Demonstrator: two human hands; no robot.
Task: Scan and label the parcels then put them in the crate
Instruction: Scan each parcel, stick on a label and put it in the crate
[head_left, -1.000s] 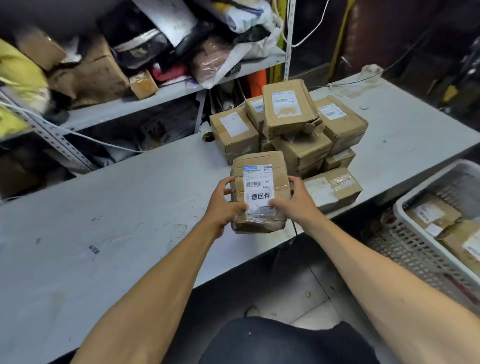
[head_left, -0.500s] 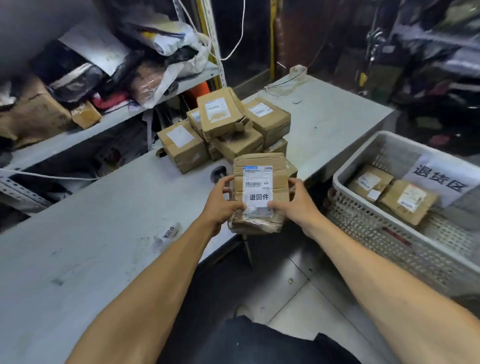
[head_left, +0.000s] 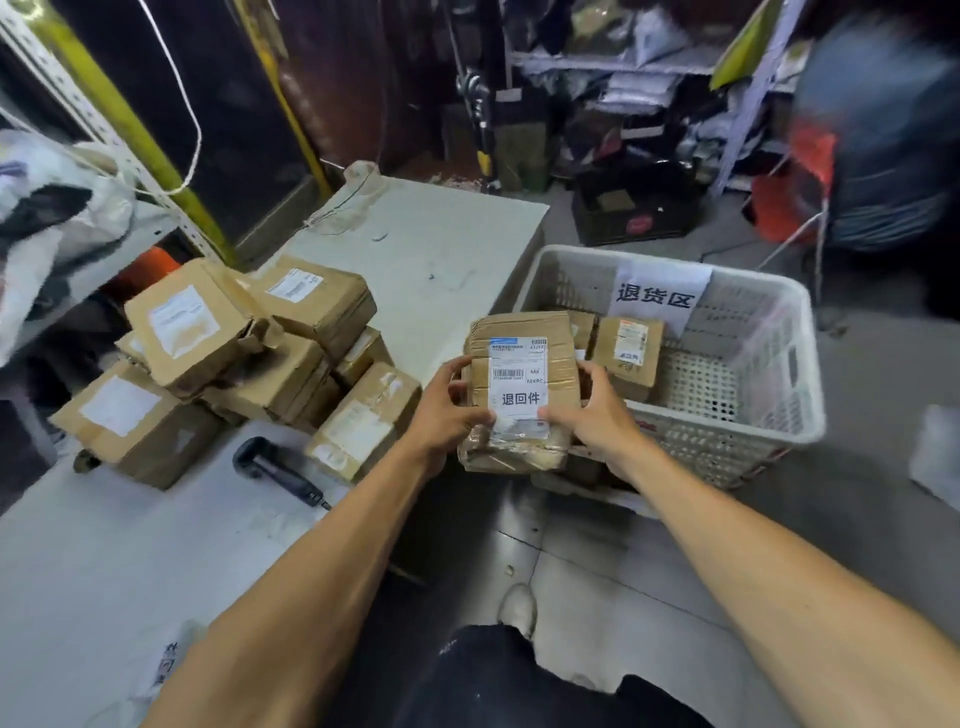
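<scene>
A brown cardboard parcel (head_left: 524, 332) with a white label sits between my hands, held in the air over the near left corner of the white crate (head_left: 727, 426). My left hand (head_left: 447, 410) grips its left side, thumb on top. My right hand (head_left: 592, 410) grips its right side. Inside the crate lie labelled parcels (head_left: 628, 353), partly hidden behind the held one. A pile of several parcels (head_left: 249, 364) stands on the grey table (head_left: 426, 260) to the left. A black handheld scanner (head_left: 280, 473) lies on the table in front of the pile.
The crate stands on the floor right of the table and carries a paper sign (head_left: 657, 296) on its far wall. Metal shelving with bags (head_left: 52, 218) rises at the left. More shelves and a dark box (head_left: 634, 208) are behind. A white sheet (head_left: 940, 452) lies at far right.
My hands have carried the parcel off the table edge to the right, over the crate's near corner. My view has swung right, bringing the whole crate into sight.
</scene>
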